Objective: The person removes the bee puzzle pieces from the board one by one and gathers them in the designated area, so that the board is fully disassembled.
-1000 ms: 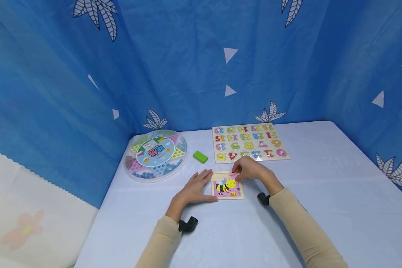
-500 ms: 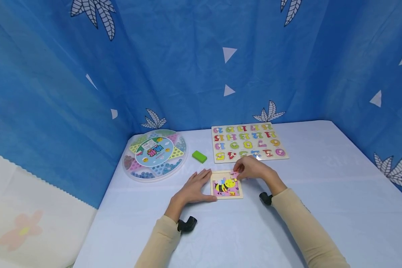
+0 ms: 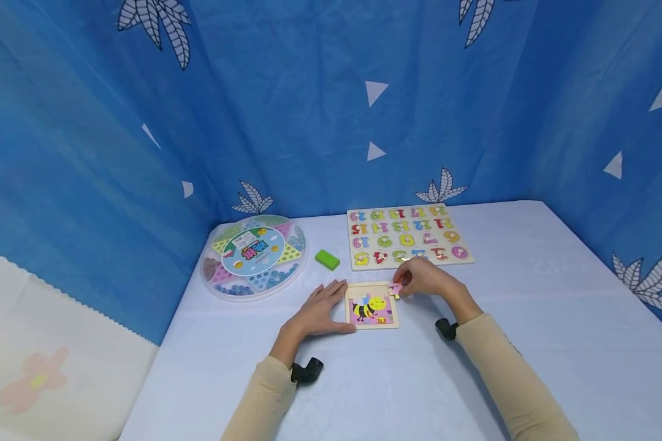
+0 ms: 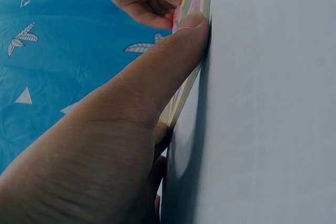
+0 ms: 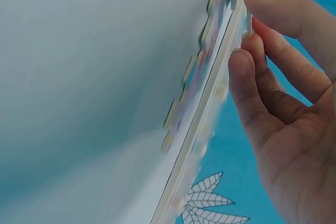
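A square wooden frame (image 3: 372,326) with a bee jigsaw (image 3: 367,307) lies mid-table; bare wood shows along its top. My left hand (image 3: 318,311) rests at the frame's left side, thumb at the lower corner and fingers, fairly straight, by the upper one. In the left wrist view the thumb (image 4: 173,51) presses the frame's edge. My right hand (image 3: 423,277) pinches a pink jigsaw piece (image 3: 395,290) over the frame's upper right corner. The right wrist view shows that piece (image 5: 249,22) edge-on between thumb and fingers. Tab-edged pieces (image 5: 191,80) lie blurred on the table there.
Behind the frame is a number puzzle board (image 3: 408,236). A green block (image 3: 327,260) lies to its left. A round Chinese checkers set (image 3: 254,257) stands at the back left. Blue curtain (image 3: 309,122) closes off the table's back and sides.
My right hand has moved a little to the right with the pink jigsaw piece, from inside the frame's upper right corner to over its right edge. The left hand stays in place.
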{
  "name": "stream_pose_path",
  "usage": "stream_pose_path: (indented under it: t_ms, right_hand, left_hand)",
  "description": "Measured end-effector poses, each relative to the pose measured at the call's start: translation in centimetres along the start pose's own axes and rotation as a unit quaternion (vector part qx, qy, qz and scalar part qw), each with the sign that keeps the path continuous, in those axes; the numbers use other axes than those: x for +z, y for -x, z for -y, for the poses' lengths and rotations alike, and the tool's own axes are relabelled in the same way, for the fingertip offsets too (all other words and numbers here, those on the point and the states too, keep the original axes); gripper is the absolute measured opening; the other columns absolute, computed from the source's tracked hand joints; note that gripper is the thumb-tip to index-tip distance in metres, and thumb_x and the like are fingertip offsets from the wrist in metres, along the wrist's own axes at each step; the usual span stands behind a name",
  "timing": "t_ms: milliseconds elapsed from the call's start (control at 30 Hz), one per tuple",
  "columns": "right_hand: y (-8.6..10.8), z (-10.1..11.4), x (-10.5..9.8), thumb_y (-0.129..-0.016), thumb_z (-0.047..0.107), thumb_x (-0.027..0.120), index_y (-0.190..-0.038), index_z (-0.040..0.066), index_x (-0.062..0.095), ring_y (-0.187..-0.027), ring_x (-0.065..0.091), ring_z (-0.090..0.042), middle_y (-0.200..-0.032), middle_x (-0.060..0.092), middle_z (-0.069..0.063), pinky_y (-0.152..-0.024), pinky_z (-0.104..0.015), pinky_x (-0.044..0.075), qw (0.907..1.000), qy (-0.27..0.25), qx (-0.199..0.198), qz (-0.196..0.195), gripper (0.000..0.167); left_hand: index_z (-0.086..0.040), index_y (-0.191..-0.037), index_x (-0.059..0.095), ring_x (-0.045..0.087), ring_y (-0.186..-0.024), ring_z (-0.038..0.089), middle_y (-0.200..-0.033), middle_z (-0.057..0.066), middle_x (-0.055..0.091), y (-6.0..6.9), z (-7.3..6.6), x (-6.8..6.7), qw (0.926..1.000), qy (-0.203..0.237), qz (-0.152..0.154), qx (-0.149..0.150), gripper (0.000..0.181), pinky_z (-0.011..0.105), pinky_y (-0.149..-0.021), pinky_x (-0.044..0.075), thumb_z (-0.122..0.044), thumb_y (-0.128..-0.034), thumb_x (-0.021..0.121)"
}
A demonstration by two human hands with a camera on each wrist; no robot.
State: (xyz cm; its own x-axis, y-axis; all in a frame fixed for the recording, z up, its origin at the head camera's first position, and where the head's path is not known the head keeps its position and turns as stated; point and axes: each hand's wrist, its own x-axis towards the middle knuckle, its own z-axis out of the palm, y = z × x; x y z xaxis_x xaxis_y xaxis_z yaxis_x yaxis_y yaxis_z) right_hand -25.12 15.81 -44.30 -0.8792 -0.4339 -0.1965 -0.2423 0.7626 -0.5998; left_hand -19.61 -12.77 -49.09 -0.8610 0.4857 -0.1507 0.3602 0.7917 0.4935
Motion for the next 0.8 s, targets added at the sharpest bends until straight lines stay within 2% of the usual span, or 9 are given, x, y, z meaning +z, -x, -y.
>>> stream_pose_path:
  t_ms: [800]
  right_hand:
    - [2.4,-3.2,-1.7,-0.077,0.009,0.081,-0.101,0.006,0.073,-0.079,0.056,-0.016,-0.091,0.069,-0.004,-0.074,-0.027,0.054,0.9997,-0.004,0.011,-0.022,0.025]
  left_hand:
    - [-0.018,-0.156,0.023,0.011,-0.154,0.016,-0.164,-0.002,0.019,0.0,0.1,0.1,1.0000,-0.003,-0.001,-0.001,0.103,0.043,-0.126,0.008,-0.064,-0.0762,0.069]
